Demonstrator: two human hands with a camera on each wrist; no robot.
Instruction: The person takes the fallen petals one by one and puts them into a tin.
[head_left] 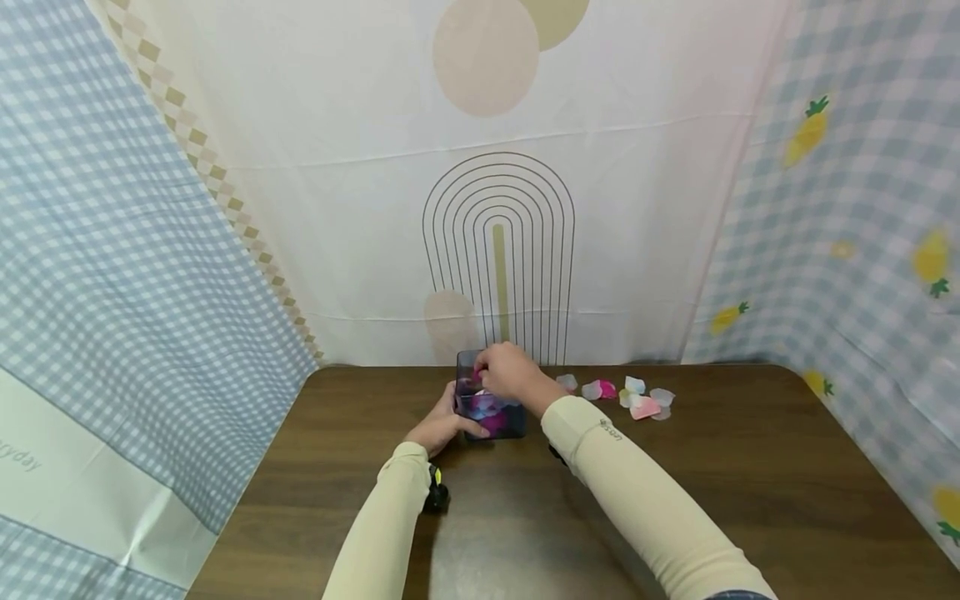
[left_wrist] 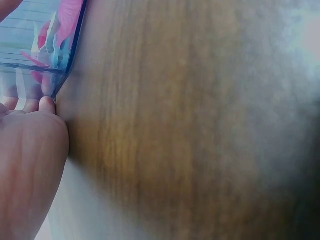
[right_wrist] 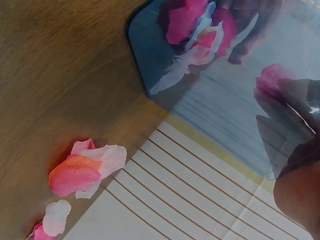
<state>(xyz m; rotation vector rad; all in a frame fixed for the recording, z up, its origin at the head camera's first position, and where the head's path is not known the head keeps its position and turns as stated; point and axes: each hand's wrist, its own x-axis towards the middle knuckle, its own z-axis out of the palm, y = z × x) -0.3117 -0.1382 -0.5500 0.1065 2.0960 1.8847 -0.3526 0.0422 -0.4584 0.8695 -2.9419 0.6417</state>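
Observation:
A see-through bluish plastic container stands near the table's back edge, with pink, white and bluish petals inside. My left hand grips it from the left, thumb across the front. In the left wrist view the left hand lies against the container's wall. From above, my right hand reaches into the container's mouth. Through the clear wall in the right wrist view, the right hand's fingers pinch a magenta petal. More petals sit together in the container's bottom.
To the right of the container, several loose petals in pink, white and pale yellow lie scattered on the brown wooden table. A white cloth with printed arches hangs behind the table. Checked cloths hang at both sides.

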